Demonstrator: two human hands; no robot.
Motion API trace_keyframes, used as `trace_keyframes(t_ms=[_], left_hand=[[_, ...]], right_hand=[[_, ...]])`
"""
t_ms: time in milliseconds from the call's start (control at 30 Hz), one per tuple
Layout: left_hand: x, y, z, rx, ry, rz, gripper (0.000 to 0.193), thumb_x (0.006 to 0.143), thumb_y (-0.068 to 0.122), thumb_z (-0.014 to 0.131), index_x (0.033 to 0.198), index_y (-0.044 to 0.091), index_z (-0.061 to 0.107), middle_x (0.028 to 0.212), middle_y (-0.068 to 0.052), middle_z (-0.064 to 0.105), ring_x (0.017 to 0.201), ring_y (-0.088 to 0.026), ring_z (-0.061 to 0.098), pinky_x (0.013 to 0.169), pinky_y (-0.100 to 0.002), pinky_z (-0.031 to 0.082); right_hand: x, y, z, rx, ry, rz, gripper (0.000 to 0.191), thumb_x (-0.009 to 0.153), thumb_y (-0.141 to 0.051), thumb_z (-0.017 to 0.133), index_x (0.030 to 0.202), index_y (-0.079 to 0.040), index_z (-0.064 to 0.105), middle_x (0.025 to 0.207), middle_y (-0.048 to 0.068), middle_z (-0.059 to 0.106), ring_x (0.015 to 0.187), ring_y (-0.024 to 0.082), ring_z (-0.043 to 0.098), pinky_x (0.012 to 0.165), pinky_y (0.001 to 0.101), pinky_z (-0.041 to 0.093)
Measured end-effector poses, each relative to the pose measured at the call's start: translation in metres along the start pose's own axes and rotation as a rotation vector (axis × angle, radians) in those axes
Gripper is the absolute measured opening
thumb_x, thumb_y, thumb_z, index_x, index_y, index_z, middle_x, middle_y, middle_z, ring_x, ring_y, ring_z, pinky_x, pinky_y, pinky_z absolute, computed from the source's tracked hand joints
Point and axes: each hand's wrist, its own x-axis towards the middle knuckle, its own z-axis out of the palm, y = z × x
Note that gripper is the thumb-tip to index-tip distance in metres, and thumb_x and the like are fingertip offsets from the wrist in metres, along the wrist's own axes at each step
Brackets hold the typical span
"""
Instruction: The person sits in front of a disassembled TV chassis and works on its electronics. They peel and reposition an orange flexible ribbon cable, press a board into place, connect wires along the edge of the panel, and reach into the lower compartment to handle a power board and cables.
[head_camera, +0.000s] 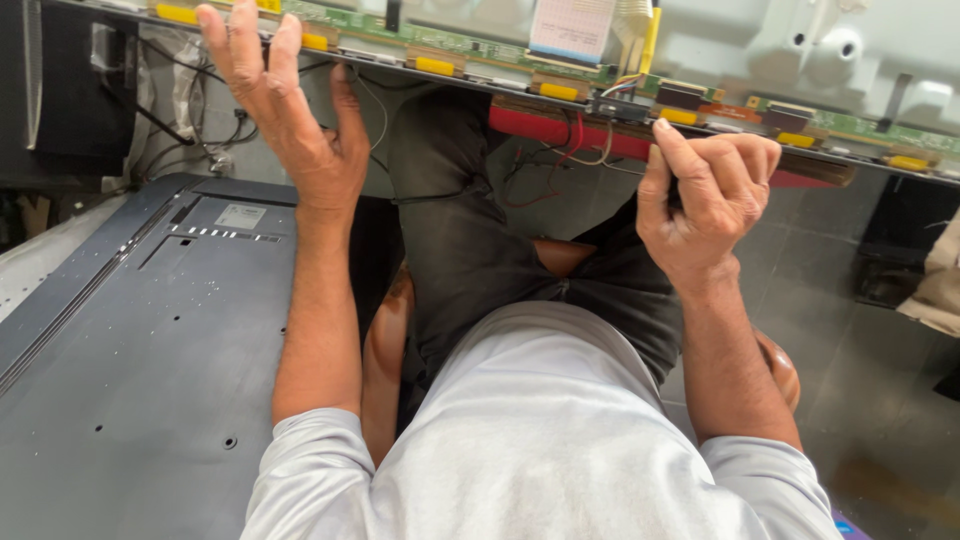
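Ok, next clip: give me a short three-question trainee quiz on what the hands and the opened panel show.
1. True or false: the left hand is spread open with its fingers at the long green circuit strip with yellow tabs.
2. Which hand is curled closed near the red and black wires? A) left B) right
3. What large dark flat thing lies to the person's left?

Key
1. True.
2. B: the right hand is curled, thumb up, by the strip's edge; whether its grip holds anything cannot be told.
3. The dark grey metal back cover with screw holes.
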Motion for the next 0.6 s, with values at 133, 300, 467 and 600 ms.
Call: trace_keyframes(t_ms=[133,300,467,600], left_hand=[[0.0,-0.001,0.002,0.004,0.007,0.005,0.047,0.115,0.008,0.067,0.155,0.011,0.042,0.169,-0.014,0.028,0.159,-0.036,0.01,0.13,-0.059,0.016],[0.001,-0.004,0.008,0.014,0.041,0.015,0.045,0.114,0.015,0.066,0.153,0.01,0.044,0.168,-0.013,0.029,0.159,-0.035,0.012,0.134,-0.06,0.016],[-0.002,-0.004,0.006,0.039,0.01,0.007,0.038,0.117,0.011,0.064,0.15,0.005,0.047,0.166,-0.018,0.031,0.161,-0.042,0.011,0.128,-0.063,0.018],[-0.005,-0.01,0.007,0.041,0.018,-0.002,0.038,0.114,0.013,0.063,0.148,0.005,0.049,0.165,-0.019,0.033,0.161,-0.043,0.013,0.126,-0.064,0.02]], right_hand=[[-0.004,-0.008,-0.005,-0.002,-0.058,0.058,0.033,0.101,0.003,0.081,0.132,-0.004,0.071,0.093,0.004,0.064,0.088,0.026,0.057,0.082,0.0383,0.046],[-0.018,-0.012,0.002,0.178,-0.148,0.304,0.067,0.098,0.006,0.078,0.157,0.001,0.045,0.079,0.005,0.061,0.061,0.017,0.055,0.06,0.0331,0.048],[-0.028,-0.002,0.01,0.138,-0.203,0.217,0.088,0.099,0.003,0.08,0.166,-0.003,0.022,0.08,0.005,0.062,0.058,0.015,0.058,0.059,0.0291,0.051],[-0.037,0.007,0.01,0.122,-0.183,0.181,0.091,0.098,0.002,0.079,0.165,-0.005,0.017,0.082,0.005,0.064,0.065,0.016,0.059,0.063,0.0312,0.051]])
